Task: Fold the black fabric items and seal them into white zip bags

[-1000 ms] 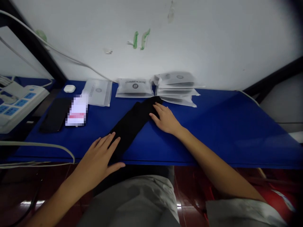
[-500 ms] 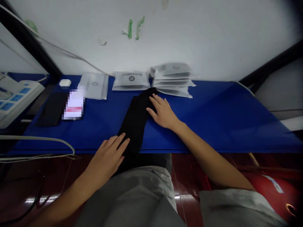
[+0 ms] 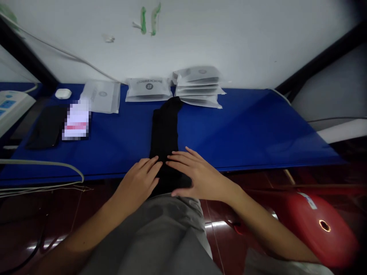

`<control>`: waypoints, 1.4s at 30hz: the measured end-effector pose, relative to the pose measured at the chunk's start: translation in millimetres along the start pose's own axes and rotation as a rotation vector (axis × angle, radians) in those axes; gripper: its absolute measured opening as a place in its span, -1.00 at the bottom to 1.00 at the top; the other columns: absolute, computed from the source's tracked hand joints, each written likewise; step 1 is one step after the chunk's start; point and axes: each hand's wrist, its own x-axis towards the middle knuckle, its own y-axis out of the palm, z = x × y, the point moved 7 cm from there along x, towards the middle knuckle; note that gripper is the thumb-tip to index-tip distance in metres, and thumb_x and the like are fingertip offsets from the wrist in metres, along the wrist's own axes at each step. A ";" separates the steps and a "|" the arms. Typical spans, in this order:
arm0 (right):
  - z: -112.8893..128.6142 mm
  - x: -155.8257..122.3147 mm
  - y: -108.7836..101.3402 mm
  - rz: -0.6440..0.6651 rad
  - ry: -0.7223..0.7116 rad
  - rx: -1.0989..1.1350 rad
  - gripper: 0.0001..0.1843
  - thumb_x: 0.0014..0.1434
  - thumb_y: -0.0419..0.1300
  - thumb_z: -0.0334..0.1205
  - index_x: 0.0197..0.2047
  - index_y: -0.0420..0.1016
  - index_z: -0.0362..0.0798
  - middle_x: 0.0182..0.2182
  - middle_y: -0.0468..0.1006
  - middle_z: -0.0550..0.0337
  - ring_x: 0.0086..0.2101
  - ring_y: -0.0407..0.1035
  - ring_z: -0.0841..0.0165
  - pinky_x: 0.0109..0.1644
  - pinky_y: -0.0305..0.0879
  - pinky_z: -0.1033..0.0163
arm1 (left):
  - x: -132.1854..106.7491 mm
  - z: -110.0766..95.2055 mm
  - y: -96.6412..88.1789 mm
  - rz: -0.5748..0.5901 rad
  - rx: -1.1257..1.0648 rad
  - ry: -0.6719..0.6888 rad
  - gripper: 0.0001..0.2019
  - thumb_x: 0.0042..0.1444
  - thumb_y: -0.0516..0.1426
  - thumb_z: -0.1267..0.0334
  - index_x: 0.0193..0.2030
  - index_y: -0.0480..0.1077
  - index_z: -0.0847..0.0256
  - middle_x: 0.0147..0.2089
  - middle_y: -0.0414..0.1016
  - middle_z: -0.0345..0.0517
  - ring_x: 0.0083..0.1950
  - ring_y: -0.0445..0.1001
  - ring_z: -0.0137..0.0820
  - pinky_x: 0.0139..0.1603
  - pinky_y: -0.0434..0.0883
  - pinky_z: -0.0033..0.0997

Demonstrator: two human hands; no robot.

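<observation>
A long black sock (image 3: 164,128) of soft fabric lies flat on the blue tabletop, its bent end pointing away from me and its near end reaching the front edge. On its near left side rests my left hand (image 3: 140,177), open, fingertips on the fabric. My right hand (image 3: 197,173) is open too, with fingers spread over the right side of the same end and the thumb apart below. Neither hand grips the fabric. The sock's lowest part is dark against my clothing, so its end is hard to make out.
Against the wall lie a stack of frosted zip bags (image 3: 200,89), a single printed bag (image 3: 149,89) and another flat bag (image 3: 101,97). To the left are a lit phone (image 3: 76,120), a dark phone (image 3: 47,126), a white case (image 3: 63,93) and a power strip (image 3: 17,107). A red stool (image 3: 318,225) stands right.
My right hand has slid from the sock's far end down to its near end, beside my left hand. The sock now lies straighter. The view has shifted a little.
</observation>
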 end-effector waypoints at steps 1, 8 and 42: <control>0.8 -1.8 1.8 0.003 0.002 -0.012 -0.31 0.07 0.26 0.10 0.18 0.33 -0.10 0.14 0.41 -0.05 0.19 0.20 0.12 0.32 -0.04 -0.18 | 0.6 0.1 -0.4 -0.002 -0.002 -0.001 -0.69 0.19 0.03 0.42 0.08 0.32 0.39 0.10 0.44 0.19 0.08 0.41 -0.17 0.01 0.45 -0.13; 1.6 0.1 3.0 -0.054 0.026 -0.024 -0.50 0.08 0.12 -0.41 0.13 0.35 -0.07 0.01 0.50 0.02 0.03 0.37 0.22 0.27 0.09 -0.16 | 3.8 13.5 0.0 0.103 -0.089 -0.049 -0.62 0.14 0.04 0.48 0.11 0.30 0.26 0.11 0.45 0.03 0.13 0.38 -0.23 0.11 0.38 -0.10; -24.2 14.3 -26.9 -0.329 0.188 0.294 -0.73 0.11 0.24 -0.23 -0.09 0.40 0.00 -0.22 0.55 0.19 -0.28 0.44 0.35 -0.17 0.37 0.22 | 31.9 53.5 -22.5 0.025 -0.617 -0.417 -0.71 0.03 0.23 0.12 -0.10 0.49 0.13 -0.26 0.57 -0.20 -0.22 0.50 -0.36 -0.15 0.42 -0.36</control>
